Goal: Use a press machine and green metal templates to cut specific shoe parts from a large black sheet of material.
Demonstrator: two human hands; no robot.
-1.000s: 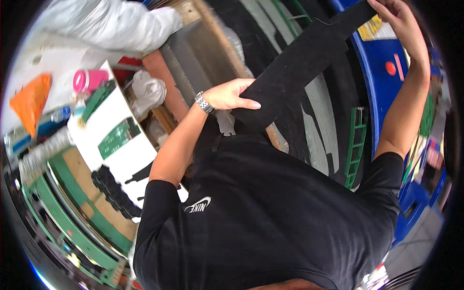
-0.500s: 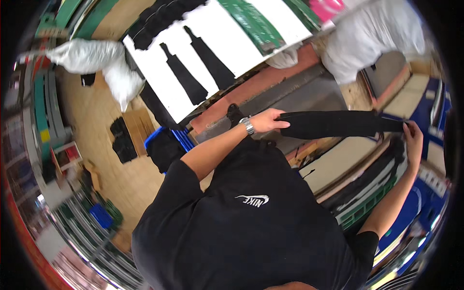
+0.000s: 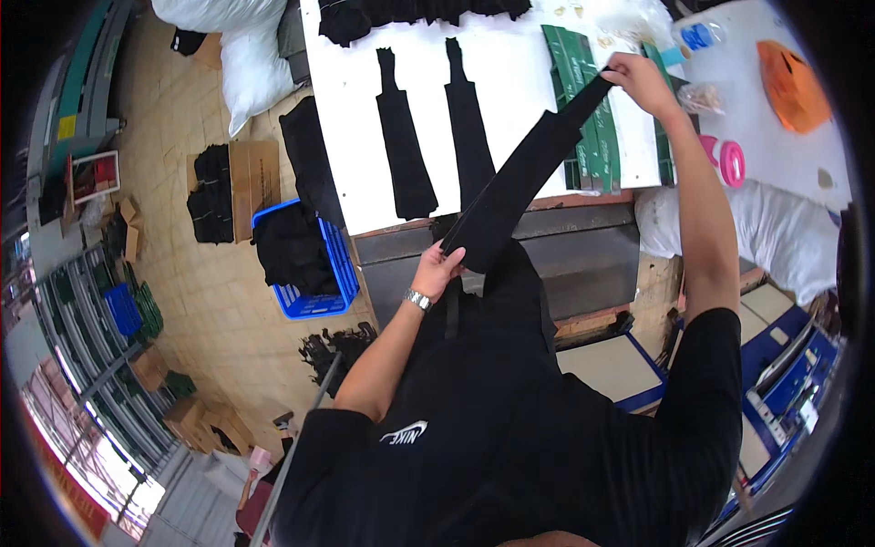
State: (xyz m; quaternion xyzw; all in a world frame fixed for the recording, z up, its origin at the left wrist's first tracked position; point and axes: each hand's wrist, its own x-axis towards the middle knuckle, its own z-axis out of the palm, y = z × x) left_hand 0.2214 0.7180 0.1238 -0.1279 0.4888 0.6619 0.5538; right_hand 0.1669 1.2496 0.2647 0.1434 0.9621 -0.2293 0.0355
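A long black fabric piece [image 3: 529,178], wide at one end and narrow at the other, is stretched slantwise between my hands. My left hand [image 3: 439,271] pinches a corner of its wide end, close to my body. Farther off and to the right, my right hand [image 3: 641,84] grips the narrow tip above the table. Two similar black pieces, one on the left [image 3: 407,150] and one beside it [image 3: 468,118], lie flat on the white table [image 3: 351,118]. The held piece covers the lower end of the second one.
Bunched black fabric [image 3: 419,11] lies along the table's far edge. Green panels [image 3: 597,137] rest at its right, near a pink cup [image 3: 726,161] and an orange bag [image 3: 791,87]. On the floor at left stand a blue basket [image 3: 344,273] of black cloth and a cardboard box [image 3: 253,178].
My view and body have turned toward the table. The fabric piece went from level, out at the right, to slanting over the table's front edge, still in both hands.
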